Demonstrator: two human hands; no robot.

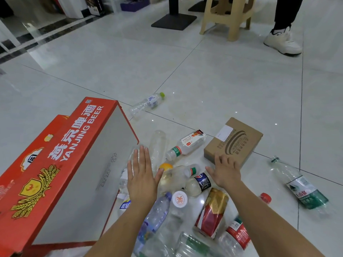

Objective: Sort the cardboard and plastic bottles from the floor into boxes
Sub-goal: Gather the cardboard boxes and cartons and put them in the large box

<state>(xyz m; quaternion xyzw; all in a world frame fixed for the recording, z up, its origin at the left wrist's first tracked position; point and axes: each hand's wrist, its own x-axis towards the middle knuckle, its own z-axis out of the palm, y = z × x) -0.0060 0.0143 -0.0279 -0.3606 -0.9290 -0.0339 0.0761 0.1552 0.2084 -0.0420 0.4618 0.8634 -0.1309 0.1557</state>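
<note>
Several plastic bottles lie in a heap on the tiled floor in front of me, among them a clear red-label bottle (186, 144), a dark-label bottle (199, 184) and a red-and-gold one (212, 213). A brown cardboard box (234, 140) lies flat to the right of the heap. A red Yanjing Beer carton (61, 175) lies on its side at the left. My left hand (142, 176) hovers flat with straight fingers over the heap beside the carton. My right hand (225, 172) is spread open just in front of the brown box. Both hold nothing.
A clear bottle with a green cap (148, 103) lies apart, farther out. A large green-label bottle (298, 184) and a red cap (265, 197) lie at the right. A beige plastic stool (225, 17), a black table base (173, 20) and a person's white shoe (283, 41) stand beyond.
</note>
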